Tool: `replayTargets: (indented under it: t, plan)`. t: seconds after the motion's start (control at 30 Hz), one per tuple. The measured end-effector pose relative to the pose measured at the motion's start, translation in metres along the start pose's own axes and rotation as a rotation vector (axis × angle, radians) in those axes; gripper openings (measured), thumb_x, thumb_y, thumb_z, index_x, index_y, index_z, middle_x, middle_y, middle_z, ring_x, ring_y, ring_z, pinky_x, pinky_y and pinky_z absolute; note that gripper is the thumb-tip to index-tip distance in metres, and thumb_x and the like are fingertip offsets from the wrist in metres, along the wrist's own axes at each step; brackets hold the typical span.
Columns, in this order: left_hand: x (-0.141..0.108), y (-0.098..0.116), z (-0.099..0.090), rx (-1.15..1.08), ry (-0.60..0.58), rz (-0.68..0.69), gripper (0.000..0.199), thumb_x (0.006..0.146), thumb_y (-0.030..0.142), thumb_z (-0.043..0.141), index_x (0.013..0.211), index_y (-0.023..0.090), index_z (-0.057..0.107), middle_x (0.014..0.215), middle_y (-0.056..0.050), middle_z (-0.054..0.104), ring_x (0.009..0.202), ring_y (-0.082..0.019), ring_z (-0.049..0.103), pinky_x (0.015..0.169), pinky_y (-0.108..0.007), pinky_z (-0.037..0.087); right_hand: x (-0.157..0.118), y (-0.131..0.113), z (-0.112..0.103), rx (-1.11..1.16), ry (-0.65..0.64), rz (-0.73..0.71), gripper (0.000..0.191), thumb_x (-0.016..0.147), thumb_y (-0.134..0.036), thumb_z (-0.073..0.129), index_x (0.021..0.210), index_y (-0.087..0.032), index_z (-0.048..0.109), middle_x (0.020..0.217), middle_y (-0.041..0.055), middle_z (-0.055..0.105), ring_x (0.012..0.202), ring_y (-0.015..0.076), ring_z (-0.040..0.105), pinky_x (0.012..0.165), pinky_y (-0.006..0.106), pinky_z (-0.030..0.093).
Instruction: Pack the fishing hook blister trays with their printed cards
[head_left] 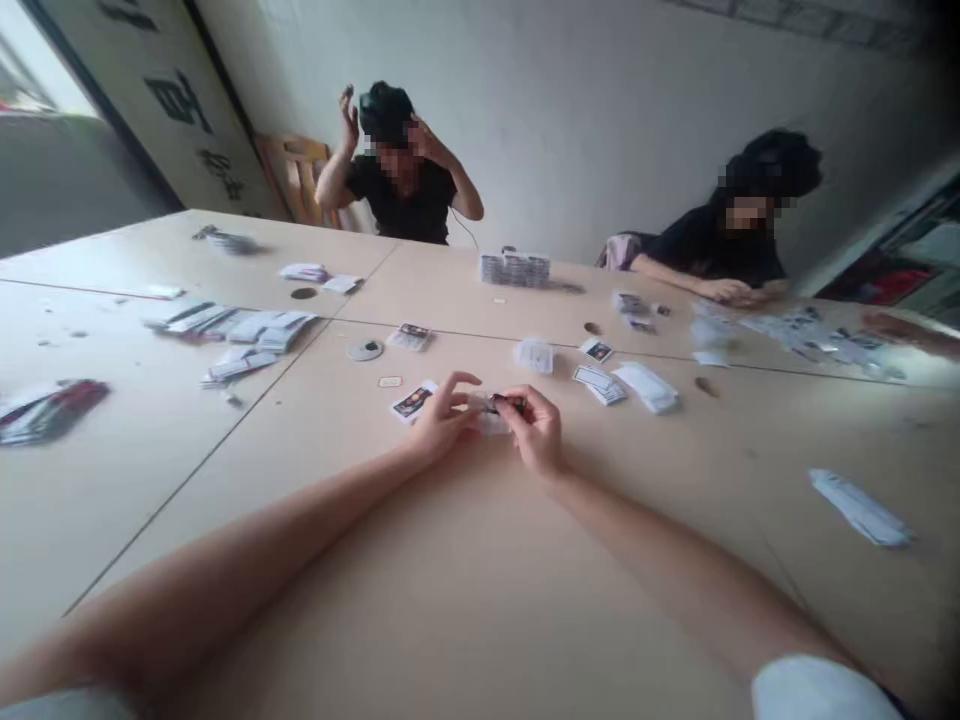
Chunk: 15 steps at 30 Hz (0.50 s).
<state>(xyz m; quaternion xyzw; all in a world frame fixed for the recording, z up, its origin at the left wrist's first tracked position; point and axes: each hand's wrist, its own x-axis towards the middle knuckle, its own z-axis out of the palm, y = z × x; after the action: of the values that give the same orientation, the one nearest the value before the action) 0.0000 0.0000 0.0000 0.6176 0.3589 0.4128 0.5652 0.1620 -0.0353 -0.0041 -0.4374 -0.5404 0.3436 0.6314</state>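
Observation:
A small clear plastic box point(493, 424) sits on the table between my two hands. My left hand point(444, 420) has its fingers curved round the box's left side and holds it there. Over the box's right side, my right hand point(541, 432) pinches a small dark piece point(510, 402), too small to name. Partly behind my left hand lies a printed card point(412, 402) with a dark picture. A small red-edged label point(390, 382) and a whitish disc point(365, 350) lie beyond it.
Another clear box point(534, 355) stands ahead, with stacked white cards point(646, 387) to its right. Paper bundles point(259, 330) lie left, and a white strip bundle point(861, 508) right. Two people sit across the table point(480, 590), near a block of stacked boxes point(514, 270).

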Motion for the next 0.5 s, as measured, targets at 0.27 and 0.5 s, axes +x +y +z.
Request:
replayTargets:
  t: [0.27,0.5]
  plan:
    - [0.0034,0.0020,-0.0016,0.005,-0.006,0.004,0.037,0.081,0.040,0.071,0.104,0.019,0.050,0.090,-0.003,0.067,0.067,-0.014,0.068,0.056,-0.021,0.053,0.0009,0.0030,-0.0004,-0.056,-0.024,-0.003,0.022,0.084,-0.041,0.068,0.080,-0.020,0.066,0.065,-0.0014,0.059,0.056,0.0114,0.051,0.050,0.021,0.041]
    - [0.0028,0.0096,-0.0011,-0.054,-0.062,-0.035,0.034,0.087,0.046,0.066,0.104,0.018,0.055,0.078,-0.001,0.065,0.068,-0.013,0.066,0.060,-0.023,0.057,0.0004,0.0003,-0.0020,-0.168,-0.011,-0.051,0.021,0.085,-0.037,0.066,0.076,-0.019,0.065,0.070,0.0005,0.065,0.065,0.0139,0.058,0.062,0.023,0.046]
